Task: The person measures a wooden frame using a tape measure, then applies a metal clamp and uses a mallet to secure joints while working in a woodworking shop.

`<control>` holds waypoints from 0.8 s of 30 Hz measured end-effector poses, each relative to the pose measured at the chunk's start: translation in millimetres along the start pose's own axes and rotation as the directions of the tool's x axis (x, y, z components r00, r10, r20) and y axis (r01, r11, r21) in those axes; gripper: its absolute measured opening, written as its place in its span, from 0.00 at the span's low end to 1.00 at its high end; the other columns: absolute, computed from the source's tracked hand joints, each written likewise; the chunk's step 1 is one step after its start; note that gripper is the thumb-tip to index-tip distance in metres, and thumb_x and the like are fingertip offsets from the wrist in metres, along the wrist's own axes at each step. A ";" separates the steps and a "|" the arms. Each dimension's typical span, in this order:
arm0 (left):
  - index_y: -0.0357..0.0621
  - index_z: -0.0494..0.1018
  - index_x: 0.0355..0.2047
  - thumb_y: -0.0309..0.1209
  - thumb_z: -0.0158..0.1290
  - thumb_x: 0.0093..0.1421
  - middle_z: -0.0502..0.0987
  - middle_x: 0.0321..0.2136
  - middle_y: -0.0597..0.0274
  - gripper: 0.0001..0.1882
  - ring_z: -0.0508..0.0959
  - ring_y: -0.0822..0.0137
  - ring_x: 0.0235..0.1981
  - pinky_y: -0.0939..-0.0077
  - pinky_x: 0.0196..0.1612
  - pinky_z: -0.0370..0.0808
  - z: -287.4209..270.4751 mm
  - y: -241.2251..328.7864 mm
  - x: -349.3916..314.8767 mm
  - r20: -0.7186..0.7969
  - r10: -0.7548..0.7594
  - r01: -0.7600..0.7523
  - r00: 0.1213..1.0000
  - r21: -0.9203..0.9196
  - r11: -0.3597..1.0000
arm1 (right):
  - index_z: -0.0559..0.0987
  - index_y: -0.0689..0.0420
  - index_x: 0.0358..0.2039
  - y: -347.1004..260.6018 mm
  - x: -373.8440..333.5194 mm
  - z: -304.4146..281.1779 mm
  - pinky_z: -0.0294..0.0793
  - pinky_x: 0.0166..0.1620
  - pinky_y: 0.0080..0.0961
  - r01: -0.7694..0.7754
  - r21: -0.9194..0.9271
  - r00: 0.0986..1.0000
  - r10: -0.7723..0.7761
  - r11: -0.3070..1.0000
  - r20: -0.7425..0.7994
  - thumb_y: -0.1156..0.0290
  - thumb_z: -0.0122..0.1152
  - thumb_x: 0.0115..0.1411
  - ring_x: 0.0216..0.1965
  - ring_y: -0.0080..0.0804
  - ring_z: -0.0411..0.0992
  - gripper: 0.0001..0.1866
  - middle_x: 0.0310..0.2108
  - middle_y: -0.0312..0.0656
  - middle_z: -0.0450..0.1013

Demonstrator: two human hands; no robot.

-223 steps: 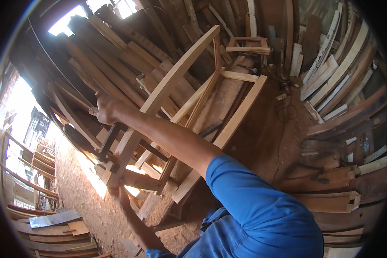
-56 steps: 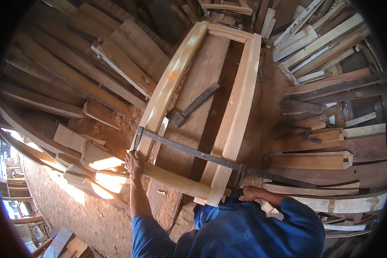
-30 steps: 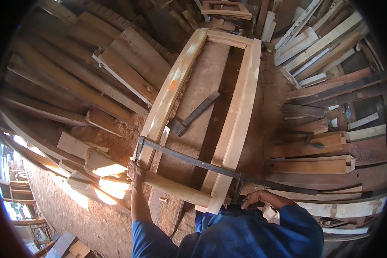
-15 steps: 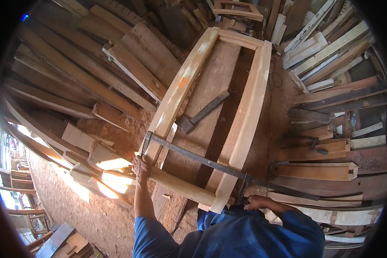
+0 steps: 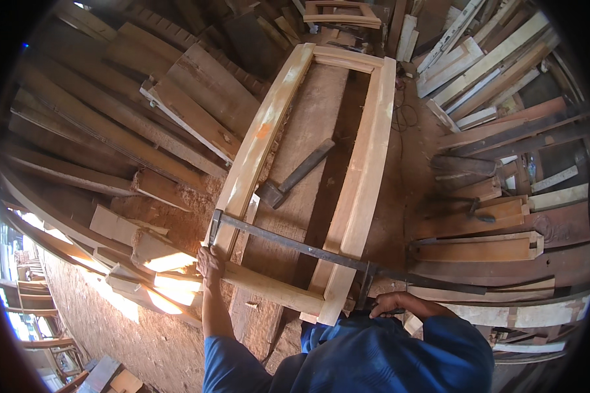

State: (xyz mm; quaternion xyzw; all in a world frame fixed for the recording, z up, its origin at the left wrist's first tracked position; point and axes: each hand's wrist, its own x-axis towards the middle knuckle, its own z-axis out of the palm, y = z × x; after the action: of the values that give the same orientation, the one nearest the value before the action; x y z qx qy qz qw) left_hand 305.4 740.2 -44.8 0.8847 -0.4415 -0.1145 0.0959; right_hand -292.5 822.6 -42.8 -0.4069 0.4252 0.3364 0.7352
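A pale wooden frame (image 5: pixel 367 177) lies lengthwise before me. Across its near end runs a dark metal bar clamp (image 5: pixel 288 243), one jaw at the left rail and the other at the right rail. My left hand (image 5: pixel 210 263) is closed over the frame's near left corner, just below the clamp's left jaw. By the right jaw, my right hand (image 5: pixel 388 304) is curled round the clamp's screw handle, which shows only in part. Inside the frame opening, a hammer (image 5: pixel 295 175) rests on a wide board (image 5: pixel 311 105) beneath.
Planks (image 5: pixel 98 141) are stacked along the left, and more timber pieces (image 5: pixel 485 249) line the right. A smaller wooden frame (image 5: pixel 343 13) stands at the far end. Sawdust covers the floor (image 5: pixel 157 340) at the lower left. A cable (image 5: pixel 405 116) lies right of the frame.
The whole view has shifted slightly, so the frame and clamp sit further left in the picture. My right hand has turned a little at the clamp handle; my left stays at the corner.
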 end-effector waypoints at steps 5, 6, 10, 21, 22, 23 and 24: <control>0.34 0.66 0.47 0.53 0.33 0.67 0.71 0.48 0.35 0.30 0.70 0.37 0.52 0.45 0.54 0.64 1.4 5.5 0.3 -0.024 0.041 -0.041 0.999 -0.005 0.999 | 0.80 0.62 0.35 -2.2 -15.6 22.5 0.77 0.34 0.33 0.084 -0.166 0.968 -0.120 0.983 -0.220 0.49 0.67 0.54 0.30 0.36 0.77 0.25 0.28 0.44 0.77; 0.34 0.66 0.46 0.53 0.33 0.67 0.71 0.47 0.35 0.30 0.70 0.37 0.52 0.45 0.54 0.64 2.5 8.2 3.2 -0.022 0.071 -0.071 0.997 -0.020 0.997 | 0.80 0.62 0.35 -1.4 -14.4 27.2 0.77 0.37 0.37 0.080 -0.382 0.897 -0.233 0.921 -0.376 0.48 0.64 0.54 0.33 0.41 0.78 0.26 0.31 0.48 0.78; 0.36 0.66 0.44 0.52 0.32 0.67 0.72 0.44 0.36 0.28 0.70 0.37 0.50 0.42 0.53 0.64 7.4 -3.3 -1.6 -0.116 0.086 -0.083 0.990 0.027 0.996 | 0.80 0.62 0.34 -25.3 -36.0 58.2 0.76 0.43 0.47 -0.082 -0.523 0.687 -0.332 0.848 -0.646 0.49 0.59 0.55 0.39 0.53 0.78 0.25 0.35 0.56 0.78; 0.35 0.68 0.42 0.49 0.40 0.67 0.72 0.44 0.37 0.25 0.69 0.40 0.48 0.45 0.53 0.63 24.5 -17.9 -17.9 -0.226 -0.007 0.029 0.974 0.094 0.995 | 0.81 0.66 0.28 -24.3 -16.6 44.9 0.77 0.42 0.45 -0.094 -0.565 0.801 -0.275 0.820 -0.532 0.56 0.63 0.52 0.35 0.55 0.78 0.21 0.29 0.62 0.77; 0.35 0.68 0.43 0.50 0.39 0.66 0.72 0.45 0.37 0.26 0.69 0.39 0.48 0.45 0.53 0.63 20.5 -19.4 -9.5 -0.186 0.019 -0.004 0.982 0.080 0.997 | 0.81 0.66 0.29 -36.5 -20.8 31.2 0.76 0.41 0.41 -0.077 -0.556 0.827 -0.258 0.828 -0.499 0.55 0.67 0.49 0.36 0.52 0.78 0.22 0.30 0.60 0.77; 0.36 0.68 0.44 0.51 0.39 0.66 0.71 0.45 0.36 0.27 0.68 0.39 0.49 0.44 0.54 0.63 20.1 -25.6 -16.5 -0.147 0.024 -0.012 0.989 0.082 0.997 | 0.82 0.65 0.29 -25.5 -14.3 31.3 0.76 0.41 0.40 -0.019 -0.534 0.867 -0.252 0.845 -0.430 0.55 0.68 0.48 0.35 0.51 0.78 0.22 0.29 0.58 0.78; 0.36 0.68 0.46 0.52 0.38 0.67 0.70 0.46 0.36 0.29 0.68 0.39 0.50 0.43 0.54 0.62 18.2 -29.0 -18.5 -0.115 0.033 -0.024 0.993 0.083 0.996 | 0.82 0.63 0.29 -27.4 -14.5 29.4 0.75 0.40 0.39 0.040 -0.507 0.898 -0.253 0.861 -0.360 0.54 0.69 0.48 0.34 0.50 0.78 0.22 0.28 0.56 0.78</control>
State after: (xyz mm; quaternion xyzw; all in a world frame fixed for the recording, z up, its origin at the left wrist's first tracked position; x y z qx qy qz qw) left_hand 311.4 771.0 -67.9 0.8867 -0.4521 -0.0433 0.0868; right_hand -265.1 834.2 -12.2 -0.6724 0.4397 0.2800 0.5255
